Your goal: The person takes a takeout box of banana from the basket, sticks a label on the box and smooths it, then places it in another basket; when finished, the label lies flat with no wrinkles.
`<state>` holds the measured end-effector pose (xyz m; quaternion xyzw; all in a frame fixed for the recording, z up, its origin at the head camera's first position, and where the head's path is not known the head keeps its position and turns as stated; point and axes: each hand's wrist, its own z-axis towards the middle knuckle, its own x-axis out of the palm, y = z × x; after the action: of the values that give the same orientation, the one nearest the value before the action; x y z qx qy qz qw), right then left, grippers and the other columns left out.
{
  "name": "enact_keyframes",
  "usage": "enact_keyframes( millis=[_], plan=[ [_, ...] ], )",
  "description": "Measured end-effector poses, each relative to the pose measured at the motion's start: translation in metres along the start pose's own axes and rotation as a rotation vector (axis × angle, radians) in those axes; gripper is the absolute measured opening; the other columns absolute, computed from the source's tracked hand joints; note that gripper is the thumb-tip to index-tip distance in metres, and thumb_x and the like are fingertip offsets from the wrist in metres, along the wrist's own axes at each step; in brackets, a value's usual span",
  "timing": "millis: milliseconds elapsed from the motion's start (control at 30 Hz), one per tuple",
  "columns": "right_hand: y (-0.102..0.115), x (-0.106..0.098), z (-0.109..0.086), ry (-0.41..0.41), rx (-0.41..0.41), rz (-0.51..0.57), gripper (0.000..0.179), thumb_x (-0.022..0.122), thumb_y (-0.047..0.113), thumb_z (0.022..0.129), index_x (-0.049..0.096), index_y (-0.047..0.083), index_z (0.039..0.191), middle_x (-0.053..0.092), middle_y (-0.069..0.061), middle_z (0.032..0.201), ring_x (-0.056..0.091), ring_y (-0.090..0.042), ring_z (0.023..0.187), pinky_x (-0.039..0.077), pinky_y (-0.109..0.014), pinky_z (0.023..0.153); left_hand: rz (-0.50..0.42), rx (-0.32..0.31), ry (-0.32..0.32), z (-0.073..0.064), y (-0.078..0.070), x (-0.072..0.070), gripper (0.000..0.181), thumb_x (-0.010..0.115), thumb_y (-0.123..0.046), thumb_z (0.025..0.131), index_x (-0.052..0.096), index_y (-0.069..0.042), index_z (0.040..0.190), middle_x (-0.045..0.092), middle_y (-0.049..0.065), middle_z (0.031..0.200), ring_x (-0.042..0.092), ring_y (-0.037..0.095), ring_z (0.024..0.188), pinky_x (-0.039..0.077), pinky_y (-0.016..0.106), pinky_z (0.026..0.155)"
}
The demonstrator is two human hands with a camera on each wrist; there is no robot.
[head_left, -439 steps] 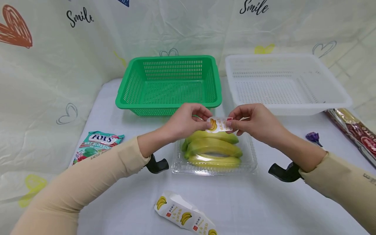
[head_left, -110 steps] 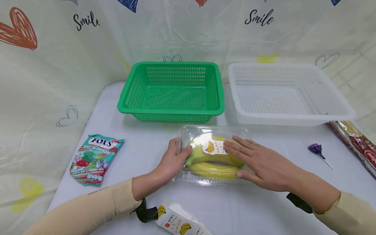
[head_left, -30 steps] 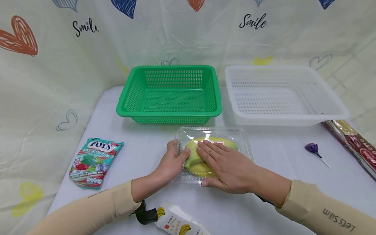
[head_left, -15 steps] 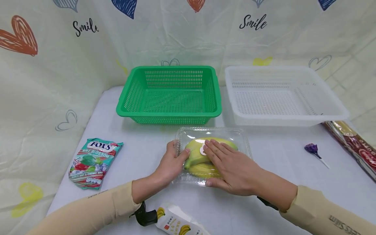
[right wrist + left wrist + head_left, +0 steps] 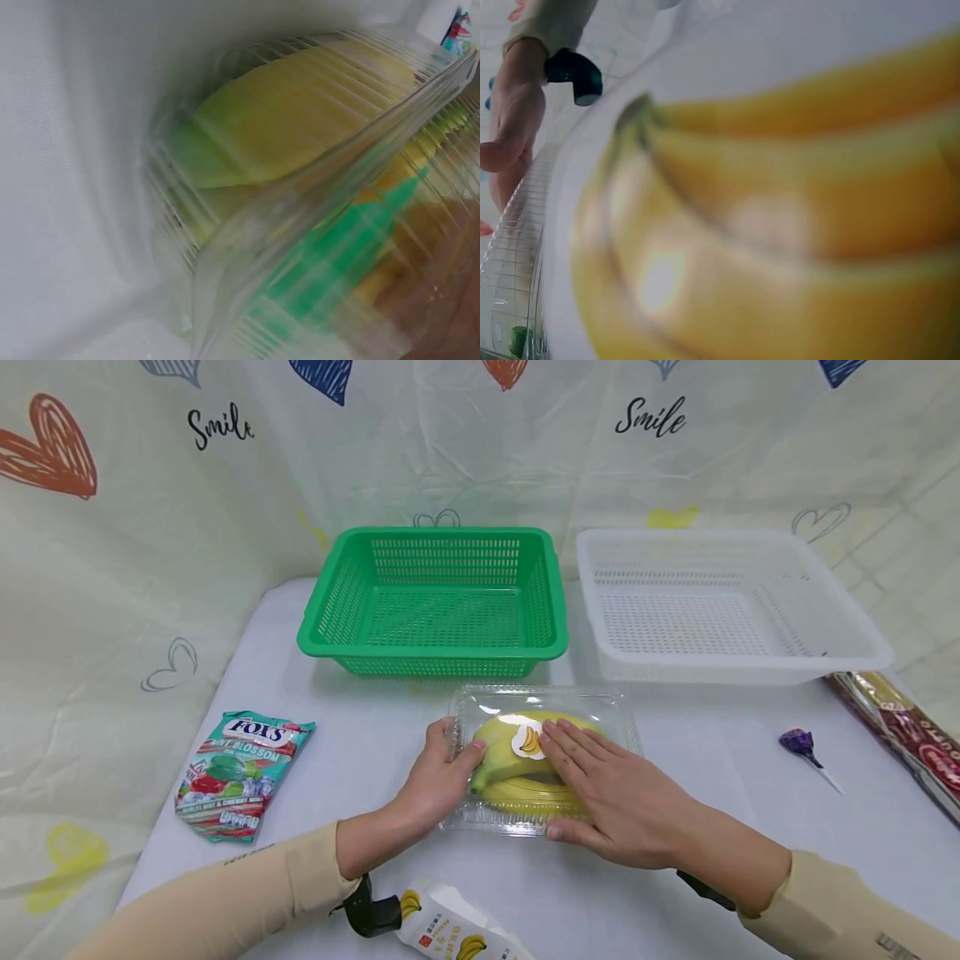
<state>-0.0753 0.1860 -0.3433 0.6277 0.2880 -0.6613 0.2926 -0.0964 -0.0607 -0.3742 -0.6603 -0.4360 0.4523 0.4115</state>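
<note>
Okay, where's the thing?

– Clear plastic box point(image 5: 491, 818), resting on the tabletop point(image 5: 371, 714), just on the near side of the green basket point(image 5: 431, 652). Bananas point(image 5: 497, 762) inside, banana label point(image 5: 529, 741) on the lid point(image 5: 536, 700).

– Hands?

– Left grip point(image 5: 431, 777): thumb over the box's left edge, fingers wrapped round that side, so pinching the edge. Right grip point(image 5: 618, 797): fingers straight, side by side, flat on the lid, covering the label's right part. Pinching nothing, looks like it's just pressing. Thumb spread off by the near rim; can't tell if it touches.

– Weight?

– Guess moderate. Shell's probably next to nothing, fruit's the load. Might slide around inside if tipped.

– Stiff?

– Looks like thin plastic, so springy. Ribbed sides and rim should be firmer; middle of the lid likely dents under a hard push. Shiny top, probably slippery. Fruit would bruise.

– Label?

– Light, thin, presumably sticky underneath. Flat fingers suit it; a fingernail could lift an edge.

– Best hold?

– Low on both short ends, thumbs on the rim, fingers underneath. Not by the lid alone; can't see if it's latched.

– Nearby?

– Label strip point(image 5: 457, 927) on the near side, apart from the box. Candy bag point(image 5: 238, 777) left, lollipop point(image 5: 799, 743) right, both well apart.
</note>
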Motion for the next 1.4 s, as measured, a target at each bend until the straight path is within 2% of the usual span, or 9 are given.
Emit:
enact_keyframes(
  millis=[267,333,433,500,600,867,1067,1233,1400],
  plan=[
    [-0.002,0.001,-0.009,0.002,0.029,-0.009,0.086,0.039,0.065,0.103,0.039,-0.004,0.154,0.038,-0.019,0.162,0.036,-0.034,0.151,0.029,-0.043,0.121,-0.008,-0.007,0.009,0.000,0.001,-0.001,0.065,0.049,-0.024,0.107,0.017,0.005,0.156,0.044,0.031,0.144,0.045,0.036,0.135,0.032,0.058,0.117],
    [-0.003,0.002,-0.011,-0.002,0.031,-0.012,0.085,0.039,0.064,0.103,0.039,-0.004,0.154,0.038,-0.019,0.162,0.036,-0.035,0.151,0.023,-0.039,0.125,-0.005,-0.011,0.005,0.000,0.001,-0.001,0.065,0.049,-0.025,0.107,0.017,0.005,0.156,0.043,0.031,0.145,0.044,0.037,0.136,0.032,0.058,0.117],
    [-0.004,0.003,-0.013,-0.015,0.030,-0.021,0.085,0.039,0.064,0.103,0.039,-0.005,0.154,0.039,-0.020,0.162,0.037,-0.035,0.151,0.005,-0.027,0.128,-0.008,-0.010,0.001,0.000,0.001,-0.001,0.064,0.049,-0.024,0.107,0.018,0.005,0.155,0.044,0.031,0.146,0.044,0.038,0.138,0.031,0.058,0.118],
    [-0.005,0.003,-0.015,-0.022,0.029,-0.029,0.085,0.038,0.064,0.103,0.040,-0.005,0.153,0.039,-0.020,0.161,0.038,-0.036,0.150,-0.007,-0.020,0.126,-0.012,-0.006,-0.003,0.000,0.001,-0.001,0.064,0.050,-0.024,0.107,0.019,0.006,0.154,0.045,0.031,0.146,0.043,0.039,0.139,0.031,0.058,0.118],
    [-0.007,0.002,-0.016,-0.028,0.026,-0.041,0.085,0.038,0.064,0.103,0.041,-0.005,0.153,0.040,-0.020,0.161,0.039,-0.036,0.150,-0.015,-0.017,0.122,-0.016,0.000,-0.006,0.000,0.001,-0.001,0.064,0.050,-0.023,0.106,0.019,0.007,0.154,0.045,0.032,0.147,0.041,0.040,0.142,0.030,0.058,0.119],
    [-0.010,0.000,-0.020,-0.037,0.028,-0.055,0.084,0.039,0.064,0.103,0.040,-0.003,0.154,0.042,-0.017,0.160,0.040,-0.035,0.149,-0.010,-0.019,0.124,-0.018,-0.004,0.002,0.001,0.001,-0.001,0.066,0.050,-0.024,0.107,0.018,0.006,0.155,0.043,0.032,0.149,0.042,0.038,0.141,0.031,0.057,0.119],
    [-0.013,-0.001,-0.021,-0.043,0.023,-0.063,0.083,0.039,0.064,0.103,0.041,-0.002,0.154,0.042,-0.017,0.160,0.041,-0.034,0.148,-0.014,-0.016,0.122,-0.022,-0.010,-0.001,0.001,0.001,-0.001,0.067,0.050,-0.024,0.107,0.017,0.007,0.156,0.040,0.032,0.151,0.040,0.039,0.142,0.030,0.058,0.119],
    [-0.016,-0.002,-0.022,-0.046,0.016,-0.061,0.082,0.040,0.064,0.103,0.042,-0.001,0.153,0.043,-0.016,0.160,0.042,-0.034,0.148,-0.014,-0.016,0.122,-0.025,-0.007,-0.004,0.001,0.001,0.000,0.066,0.051,-0.024,0.106,0.018,0.006,0.155,0.046,0.031,0.145,0.048,0.037,0.134,0.035,0.056,0.116],
    [-0.020,-0.004,-0.023,-0.044,0.023,0.039,0.074,0.049,0.054,0.104,0.040,0.001,0.155,0.043,-0.016,0.160,0.042,-0.035,0.147,-0.012,-0.011,0.119,-0.018,-0.010,-0.004,0.000,0.001,0.000,0.065,0.050,-0.025,0.106,0.019,0.005,0.155,0.048,0.030,0.142,0.050,0.037,0.130,0.036,0.057,0.115]
  ],
)
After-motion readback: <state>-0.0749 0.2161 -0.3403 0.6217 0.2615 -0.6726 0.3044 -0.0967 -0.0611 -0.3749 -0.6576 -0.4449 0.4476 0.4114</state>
